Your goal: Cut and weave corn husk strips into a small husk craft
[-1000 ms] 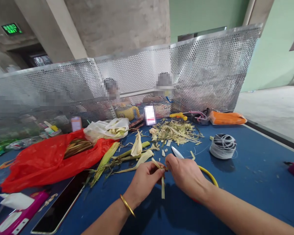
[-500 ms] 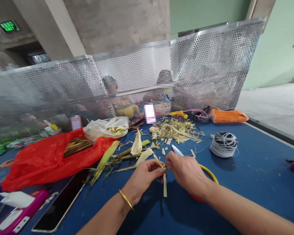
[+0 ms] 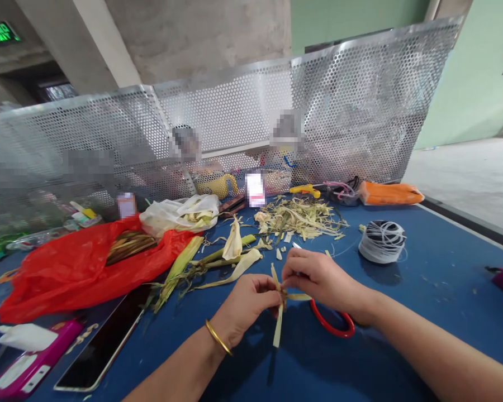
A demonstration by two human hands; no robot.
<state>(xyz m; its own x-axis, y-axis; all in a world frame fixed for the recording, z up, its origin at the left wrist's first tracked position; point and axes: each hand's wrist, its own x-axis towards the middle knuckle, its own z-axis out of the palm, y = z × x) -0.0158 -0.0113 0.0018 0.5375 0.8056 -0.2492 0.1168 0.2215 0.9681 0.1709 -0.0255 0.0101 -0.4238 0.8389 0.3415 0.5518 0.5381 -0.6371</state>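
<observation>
My left hand [image 3: 255,301], with a gold bangle at the wrist, pinches narrow pale strips of corn husk [image 3: 278,326] where they cross. One strip points up, one hangs down and one sticks out to the right. My right hand [image 3: 316,273] is closed at the same crossing, fingertips pressed on the husk; exactly what they grip is partly hidden. Beneath the right hand lie scissors with a red handle loop [image 3: 346,334], mostly covered by the hand and forearm. Whole pale husks [image 3: 233,241] lie just beyond my left hand.
A heap of shredded husk [image 3: 304,218] lies mid-table, with a spool of white thread [image 3: 382,241] to its right. At left are a red plastic bag [image 3: 75,262], a phone [image 3: 104,340] and a magenta power strip [image 3: 37,363]. A perforated metal screen [image 3: 235,123] stands behind; people sit beyond it.
My right hand has shifted slightly up and right, uncovering more of the red scissor handle. A husk strip now shows pointing right from the crossing. My left hand keeps its pinch.
</observation>
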